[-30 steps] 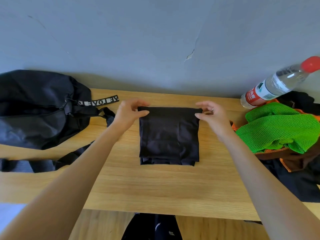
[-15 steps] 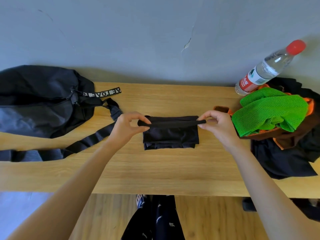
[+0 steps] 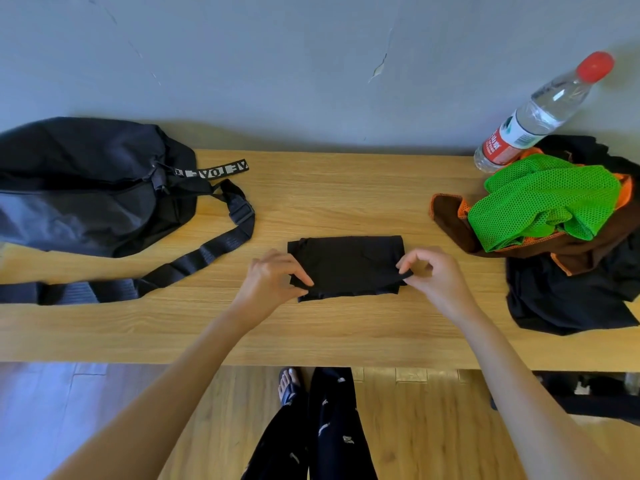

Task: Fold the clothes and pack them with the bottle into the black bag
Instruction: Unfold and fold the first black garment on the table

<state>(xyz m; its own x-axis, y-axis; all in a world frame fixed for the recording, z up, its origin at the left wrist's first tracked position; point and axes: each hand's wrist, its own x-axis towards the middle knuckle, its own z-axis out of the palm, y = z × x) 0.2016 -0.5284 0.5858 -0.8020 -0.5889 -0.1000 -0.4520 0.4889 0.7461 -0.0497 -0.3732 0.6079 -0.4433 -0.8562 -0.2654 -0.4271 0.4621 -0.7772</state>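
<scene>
Black folded cloth (image 3: 348, 266) — corners pinched by both hands.

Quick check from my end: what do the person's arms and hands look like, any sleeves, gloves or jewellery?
Both forearms are bare to the frame's edge, with no sleeves, gloves, watch or bands in view. The left hand and right hand are ungloved. No ring can be made out in the current view. Lower down, dark trousers with small pale motifs and a dark sandal show.

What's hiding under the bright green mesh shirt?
Under the green mesh shirt lies a brown garment with orange trim, over black clothes. Whatever lies deeper in the pile is covered.
</scene>
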